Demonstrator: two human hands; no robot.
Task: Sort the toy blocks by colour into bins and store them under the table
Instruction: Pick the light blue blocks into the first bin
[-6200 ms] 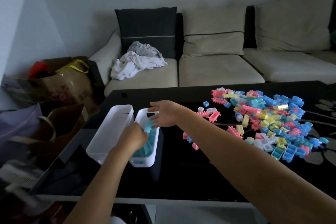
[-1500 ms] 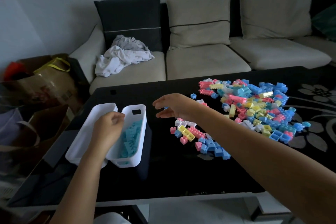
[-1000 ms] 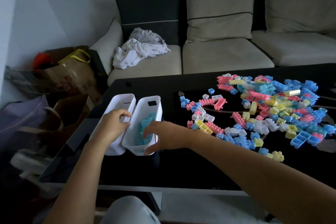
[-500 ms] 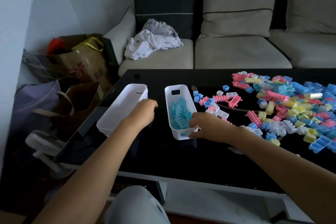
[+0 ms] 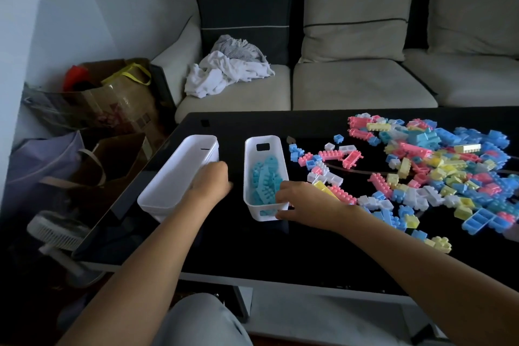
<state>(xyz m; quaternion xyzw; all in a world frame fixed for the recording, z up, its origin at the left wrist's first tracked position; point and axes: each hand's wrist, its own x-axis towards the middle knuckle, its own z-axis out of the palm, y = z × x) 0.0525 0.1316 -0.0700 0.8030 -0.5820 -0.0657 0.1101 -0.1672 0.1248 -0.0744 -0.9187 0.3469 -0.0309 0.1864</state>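
Two white bins stand on the black table (image 5: 252,247). The left bin (image 5: 179,174) holds nothing; my left hand (image 5: 210,182) grips its right rim. The right bin (image 5: 265,146) holds turquoise blocks (image 5: 264,180); my right hand (image 5: 303,202) grips its near right corner. A gap separates the two bins. To the right lies a spread of pink, blue, yellow and white toy blocks (image 5: 427,174).
A beige sofa (image 5: 351,81) with a dark cushion (image 5: 244,11) and a heap of white cloth (image 5: 227,73) stands behind the table. Paper bags (image 5: 106,104) and a small white fan (image 5: 56,233) sit on the floor to the left.
The two bins stood side by side and touching; my right hand took the bin with turquoise blocks and slid it right, while my left hand kept hold of the other bin.
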